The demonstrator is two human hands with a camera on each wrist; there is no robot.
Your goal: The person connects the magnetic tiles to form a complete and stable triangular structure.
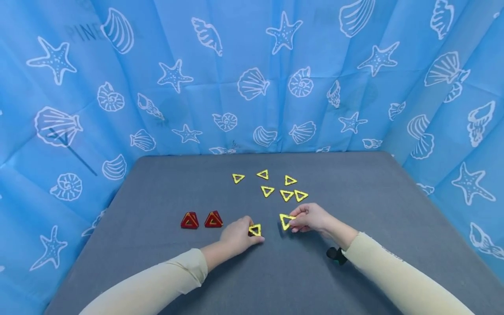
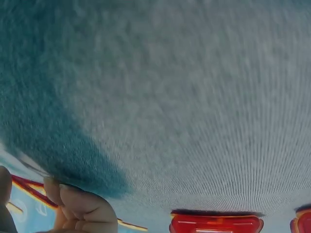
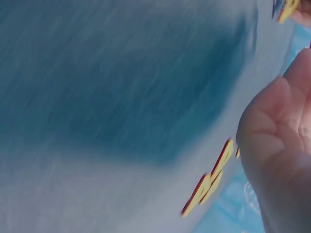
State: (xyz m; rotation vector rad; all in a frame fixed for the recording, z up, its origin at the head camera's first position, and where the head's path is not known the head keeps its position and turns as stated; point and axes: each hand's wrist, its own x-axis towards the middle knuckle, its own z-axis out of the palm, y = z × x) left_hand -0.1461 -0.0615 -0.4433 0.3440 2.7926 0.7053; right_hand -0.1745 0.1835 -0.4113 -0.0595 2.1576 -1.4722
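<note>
My left hand [image 1: 237,236] grips a triangular tile [image 1: 255,226] between thumb and fingers, low over the grey table. Its face towards the head camera is yellow, and red edges show in the left wrist view. To its right, my right hand [image 1: 311,218] pinches a yellow open-centred triangular tile [image 1: 281,222] by one side. A gap separates the two held tiles. Two red pyramids [image 1: 190,220] [image 1: 213,219] with yellow inner edges stand left of my left hand. One red pyramid [image 2: 216,224] also shows at the bottom of the left wrist view.
Several loose yellow triangular tiles [image 1: 267,191] lie flat beyond my hands. A small dark object [image 1: 336,255] sits by my right sleeve [image 1: 390,267]. A blue shell-patterned curtain [image 1: 252,109] hangs along the back and sides of the grey table [image 1: 157,188].
</note>
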